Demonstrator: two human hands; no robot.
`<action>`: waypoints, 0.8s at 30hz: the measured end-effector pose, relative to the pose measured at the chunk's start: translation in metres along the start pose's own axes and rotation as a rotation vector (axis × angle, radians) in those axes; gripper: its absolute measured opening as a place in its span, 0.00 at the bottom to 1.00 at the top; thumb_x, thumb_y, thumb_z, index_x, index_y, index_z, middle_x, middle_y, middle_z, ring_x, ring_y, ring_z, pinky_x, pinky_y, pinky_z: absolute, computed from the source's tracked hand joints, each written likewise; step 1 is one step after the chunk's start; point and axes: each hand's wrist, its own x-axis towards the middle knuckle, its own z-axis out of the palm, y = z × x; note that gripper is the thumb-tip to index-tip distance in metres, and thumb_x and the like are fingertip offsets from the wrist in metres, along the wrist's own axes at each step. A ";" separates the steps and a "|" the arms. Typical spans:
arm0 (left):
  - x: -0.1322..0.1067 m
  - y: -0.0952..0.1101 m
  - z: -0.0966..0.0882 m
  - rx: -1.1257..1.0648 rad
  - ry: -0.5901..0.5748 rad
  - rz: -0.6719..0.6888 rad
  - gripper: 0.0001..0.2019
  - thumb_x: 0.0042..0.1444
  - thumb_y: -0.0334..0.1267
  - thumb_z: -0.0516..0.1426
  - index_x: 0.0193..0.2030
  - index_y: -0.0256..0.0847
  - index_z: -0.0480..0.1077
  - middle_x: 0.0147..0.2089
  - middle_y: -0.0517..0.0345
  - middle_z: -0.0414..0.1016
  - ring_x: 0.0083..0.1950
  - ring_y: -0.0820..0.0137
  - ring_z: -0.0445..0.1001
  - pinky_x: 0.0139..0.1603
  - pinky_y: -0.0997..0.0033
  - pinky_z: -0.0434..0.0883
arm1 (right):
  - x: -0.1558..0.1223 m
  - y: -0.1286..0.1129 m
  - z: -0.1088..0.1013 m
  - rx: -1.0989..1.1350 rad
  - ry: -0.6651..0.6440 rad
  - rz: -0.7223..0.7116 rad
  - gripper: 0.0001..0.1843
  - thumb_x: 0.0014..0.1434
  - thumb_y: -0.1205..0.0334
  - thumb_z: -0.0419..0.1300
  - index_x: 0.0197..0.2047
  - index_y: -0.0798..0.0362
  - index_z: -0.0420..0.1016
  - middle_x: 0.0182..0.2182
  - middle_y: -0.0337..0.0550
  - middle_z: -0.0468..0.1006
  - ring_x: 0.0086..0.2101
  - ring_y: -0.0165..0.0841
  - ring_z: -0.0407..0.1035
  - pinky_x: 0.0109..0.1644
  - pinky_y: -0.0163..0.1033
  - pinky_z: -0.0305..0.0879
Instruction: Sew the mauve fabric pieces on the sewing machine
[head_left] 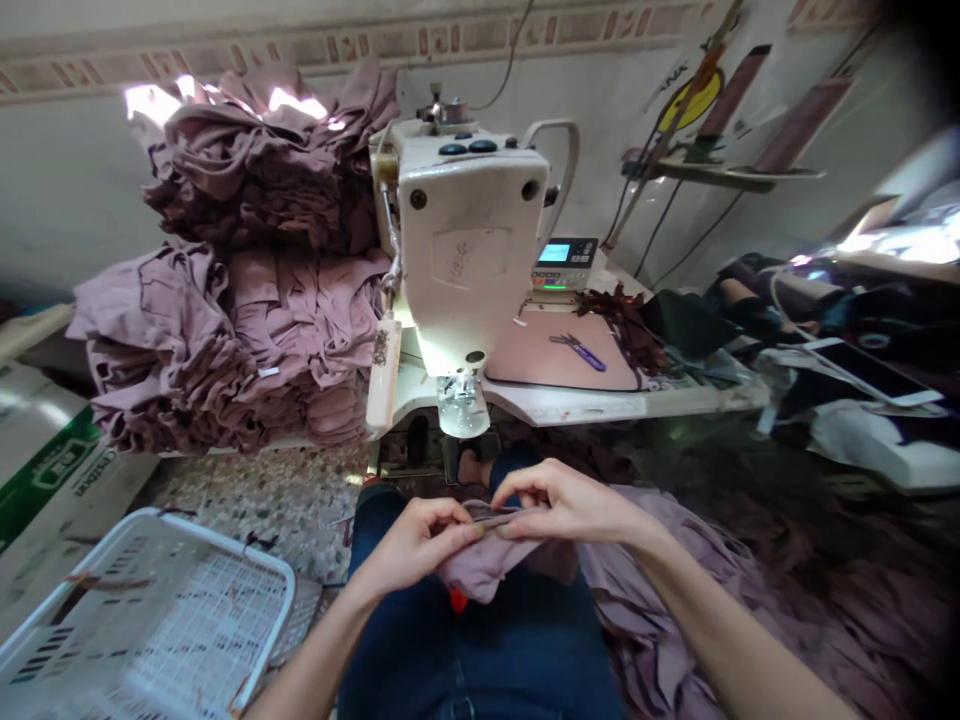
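Over my lap, both hands pinch the edge of a mauve fabric piece [484, 575]. My left hand [420, 540] is closed on its left part, thumb and fingers pressed together. My right hand [559, 505] grips the same edge a little to the right, its fingertips almost meeting the left ones. A small red bit [458, 601] shows below the cloth. Just beyond my hands stands a white sewing machine [472, 240], its lamp lighting the needle area, which is partly hidden by a clear guard [463, 408].
Stacked mauve garments [225, 340] fill the left of the table. Purple thread snips [579, 352] lie on a pink mat [525, 350] beside a control panel [562, 262]. A white basket [289, 590] stands lower left. More mauve cloth [675, 600] drapes at my right; a phone [874, 370] lies beyond.
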 end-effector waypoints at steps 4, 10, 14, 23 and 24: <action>0.006 0.023 -0.018 0.189 -0.084 0.070 0.13 0.69 0.43 0.63 0.38 0.36 0.83 0.33 0.55 0.81 0.33 0.71 0.73 0.35 0.75 0.67 | 0.002 0.005 0.003 0.077 -0.082 -0.102 0.20 0.68 0.43 0.69 0.39 0.51 0.92 0.30 0.41 0.82 0.30 0.33 0.71 0.35 0.35 0.63; 0.010 0.021 -0.031 0.089 0.062 0.063 0.21 0.67 0.50 0.65 0.58 0.37 0.79 0.28 0.64 0.70 0.27 0.74 0.65 0.28 0.77 0.63 | 0.002 0.010 0.018 0.204 0.217 -0.093 0.25 0.69 0.39 0.68 0.34 0.53 0.90 0.32 0.44 0.80 0.31 0.34 0.74 0.33 0.35 0.66; 0.008 0.023 -0.037 0.229 0.125 0.221 0.17 0.72 0.48 0.60 0.54 0.38 0.85 0.32 0.54 0.77 0.32 0.69 0.73 0.35 0.72 0.70 | -0.004 0.003 0.028 0.135 0.373 -0.135 0.23 0.72 0.43 0.66 0.34 0.53 0.89 0.29 0.43 0.79 0.31 0.35 0.73 0.34 0.37 0.66; 0.022 0.051 -0.045 0.363 0.247 0.373 0.19 0.77 0.46 0.54 0.41 0.39 0.82 0.36 0.51 0.79 0.37 0.65 0.75 0.41 0.69 0.70 | 0.003 -0.029 0.030 0.059 0.765 -0.246 0.18 0.71 0.50 0.66 0.34 0.51 0.88 0.27 0.43 0.78 0.28 0.36 0.72 0.35 0.40 0.69; 0.024 0.054 -0.046 0.343 0.267 0.356 0.19 0.76 0.45 0.54 0.39 0.39 0.81 0.35 0.52 0.79 0.37 0.65 0.75 0.41 0.69 0.70 | 0.007 -0.030 0.028 0.072 0.789 -0.241 0.18 0.71 0.50 0.66 0.33 0.51 0.88 0.26 0.42 0.77 0.28 0.35 0.71 0.34 0.40 0.68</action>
